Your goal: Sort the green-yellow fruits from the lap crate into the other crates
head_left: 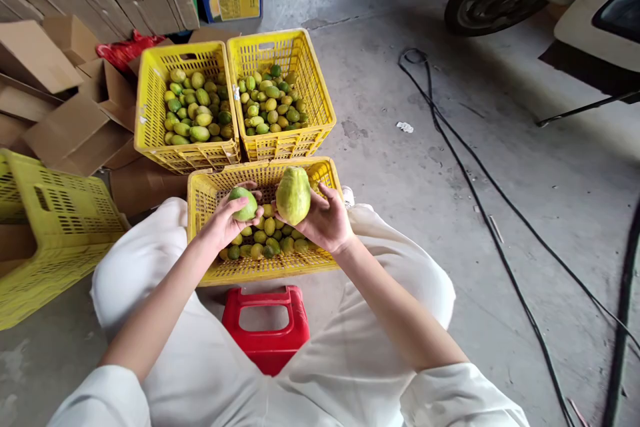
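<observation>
Two papayas are held side by side over a yellow crate between my knees. In my left hand (231, 216) is the smaller, round green papaya (243, 204), the thumb lying across it. My right hand (327, 219) cradles a larger, yellow-green papaya (293, 196) upright, its palm turned up and the fingers mostly behind the fruit. Below both hands, the near yellow crate (265, 273) has several green and yellow papayas (270, 227) on its floor; the hands cover part of them.
Beyond stand two more yellow crates, left (187, 159) and right (320, 90), holding similar fruit. At left are a tilted yellow-green crate (75, 213) and loose cardboard boxes (75, 127). A red stool (267, 343) shows beneath me. Black cables (480, 200) cross the floor near a parked vehicle (595, 27).
</observation>
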A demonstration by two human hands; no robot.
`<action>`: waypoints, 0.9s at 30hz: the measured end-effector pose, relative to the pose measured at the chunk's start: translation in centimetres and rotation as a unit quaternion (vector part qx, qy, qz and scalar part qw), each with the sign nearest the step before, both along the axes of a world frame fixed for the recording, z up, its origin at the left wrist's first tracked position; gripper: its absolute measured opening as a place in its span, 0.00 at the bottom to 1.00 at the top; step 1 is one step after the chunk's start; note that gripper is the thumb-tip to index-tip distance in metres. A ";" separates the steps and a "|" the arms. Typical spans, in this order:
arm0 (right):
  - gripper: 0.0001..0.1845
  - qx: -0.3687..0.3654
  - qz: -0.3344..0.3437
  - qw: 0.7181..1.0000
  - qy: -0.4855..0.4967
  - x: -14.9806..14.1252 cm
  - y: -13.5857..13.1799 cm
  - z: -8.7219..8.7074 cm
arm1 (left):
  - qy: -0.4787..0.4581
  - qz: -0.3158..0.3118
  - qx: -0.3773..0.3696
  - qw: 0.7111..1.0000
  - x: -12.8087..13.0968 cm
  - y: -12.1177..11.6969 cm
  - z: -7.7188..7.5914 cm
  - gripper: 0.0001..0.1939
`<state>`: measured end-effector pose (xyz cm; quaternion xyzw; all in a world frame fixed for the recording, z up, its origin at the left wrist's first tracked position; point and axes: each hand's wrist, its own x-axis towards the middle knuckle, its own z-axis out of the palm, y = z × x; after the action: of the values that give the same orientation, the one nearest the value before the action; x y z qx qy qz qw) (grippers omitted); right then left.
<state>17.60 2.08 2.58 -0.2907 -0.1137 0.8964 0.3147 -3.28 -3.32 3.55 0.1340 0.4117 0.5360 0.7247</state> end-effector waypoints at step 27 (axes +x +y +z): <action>0.14 0.010 -0.009 1.000 0.006 0.3 -0.6 0.7 | -0.008 0.024 -0.037 0.999 -0.4 -0.3 0.9 0.22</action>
<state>17.88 1.51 3.27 -0.2831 -0.1181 0.8942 0.3260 -3.72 -3.64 4.48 0.0928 0.4285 0.5386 0.7195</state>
